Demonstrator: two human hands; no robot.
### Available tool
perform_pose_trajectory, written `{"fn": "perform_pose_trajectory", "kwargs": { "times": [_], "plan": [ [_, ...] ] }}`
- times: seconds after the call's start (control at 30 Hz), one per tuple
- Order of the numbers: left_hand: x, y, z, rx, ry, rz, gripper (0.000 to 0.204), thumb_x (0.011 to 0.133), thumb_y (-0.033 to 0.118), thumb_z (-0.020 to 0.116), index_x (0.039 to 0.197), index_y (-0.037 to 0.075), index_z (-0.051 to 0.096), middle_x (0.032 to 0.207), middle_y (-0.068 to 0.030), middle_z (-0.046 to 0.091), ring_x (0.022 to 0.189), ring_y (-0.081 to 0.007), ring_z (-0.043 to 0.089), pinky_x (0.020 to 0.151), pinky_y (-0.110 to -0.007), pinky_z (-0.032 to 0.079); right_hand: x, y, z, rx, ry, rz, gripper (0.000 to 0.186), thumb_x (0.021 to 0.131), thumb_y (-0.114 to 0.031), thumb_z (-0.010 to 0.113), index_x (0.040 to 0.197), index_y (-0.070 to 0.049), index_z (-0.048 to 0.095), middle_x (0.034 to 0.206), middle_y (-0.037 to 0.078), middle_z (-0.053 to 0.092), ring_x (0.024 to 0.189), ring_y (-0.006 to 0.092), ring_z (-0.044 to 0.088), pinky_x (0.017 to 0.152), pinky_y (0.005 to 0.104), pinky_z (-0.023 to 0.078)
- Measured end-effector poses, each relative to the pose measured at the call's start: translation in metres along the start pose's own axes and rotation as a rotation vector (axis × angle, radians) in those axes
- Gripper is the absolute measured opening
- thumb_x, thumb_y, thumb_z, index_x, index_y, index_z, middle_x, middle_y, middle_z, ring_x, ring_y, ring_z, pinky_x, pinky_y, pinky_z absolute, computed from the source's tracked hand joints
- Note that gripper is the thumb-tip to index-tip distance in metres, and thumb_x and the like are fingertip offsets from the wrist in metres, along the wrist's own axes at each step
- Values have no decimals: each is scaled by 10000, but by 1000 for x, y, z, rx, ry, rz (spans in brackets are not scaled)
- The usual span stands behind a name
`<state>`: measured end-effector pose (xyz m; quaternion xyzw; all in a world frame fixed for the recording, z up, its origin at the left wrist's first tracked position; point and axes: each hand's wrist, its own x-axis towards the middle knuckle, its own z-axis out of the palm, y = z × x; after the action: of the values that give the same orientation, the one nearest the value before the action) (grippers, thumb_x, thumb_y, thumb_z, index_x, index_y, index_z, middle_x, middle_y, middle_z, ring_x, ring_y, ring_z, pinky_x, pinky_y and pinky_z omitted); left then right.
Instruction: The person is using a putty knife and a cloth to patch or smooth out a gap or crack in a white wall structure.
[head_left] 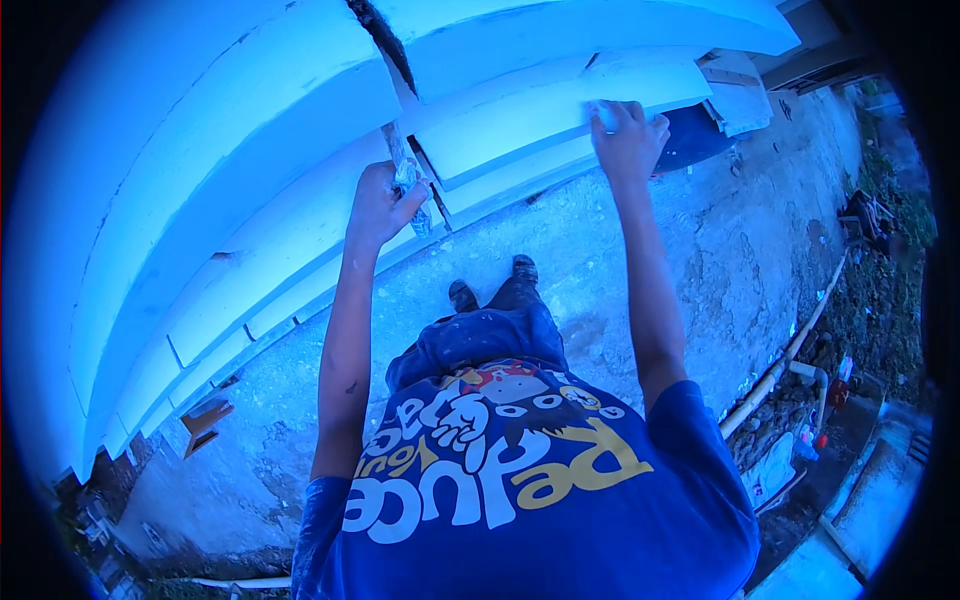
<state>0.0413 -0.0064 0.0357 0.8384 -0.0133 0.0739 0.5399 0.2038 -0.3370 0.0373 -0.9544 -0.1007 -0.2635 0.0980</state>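
My left hand grips a long, narrow, white-smeared tool upright, beside a dark vertical gap in a pale stepped ledge. My right hand, fingers bent, rests at the edge of that ledge, farther right, around a small pale piece that I cannot make out. Both forearms reach up from my printed T-shirt, and the whole view has a strong blue tint.
My shoes stand on rough concrete ground below the ledges. A dark recess is under the ledge's right end. Pipes, plants and scattered small objects line the right side. A small box-like object lies at lower left.
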Motion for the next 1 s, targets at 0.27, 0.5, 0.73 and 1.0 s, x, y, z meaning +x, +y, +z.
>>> {"fn": "perform_pose_trajectory", "kwargs": {
  "times": [0.27,0.5,0.73,1.0],
  "plan": [
    [-4,6,2,-70,75,8,205,815,182,692,786,-18,662,663,-118,646,590,-192,631,565,-348,472,-42,-59,-4,185,42,-363,304,855,-402,733,1120,-255,742,1229,17,655,1186,371,550,1087,574,355],
    [0,-2,2,6,37,4,225,803,198,696,737,-10,642,633,-116,627,597,-197,628,564,-352,464,6,-1,11,-198,127,83,339,881,-493,672,1111,-253,740,1137,21,687,1057,368,575,1002,550,388],
    [-3,5,1,0,39,25,277,794,266,705,734,4,640,640,-127,619,573,-231,620,556,-368,456,-78,-155,-5,235,-50,-365,419,827,-434,742,1213,-274,709,1325,26,615,1209,383,528,1124,533,326],
    [-2,-6,1,80,22,24,304,773,293,716,750,-2,648,658,-152,620,591,-284,628,591,-395,485,25,-13,34,-59,120,-11,401,906,-549,609,1137,-253,751,1154,34,688,1061,458,574,951,583,414]
  ]
}}
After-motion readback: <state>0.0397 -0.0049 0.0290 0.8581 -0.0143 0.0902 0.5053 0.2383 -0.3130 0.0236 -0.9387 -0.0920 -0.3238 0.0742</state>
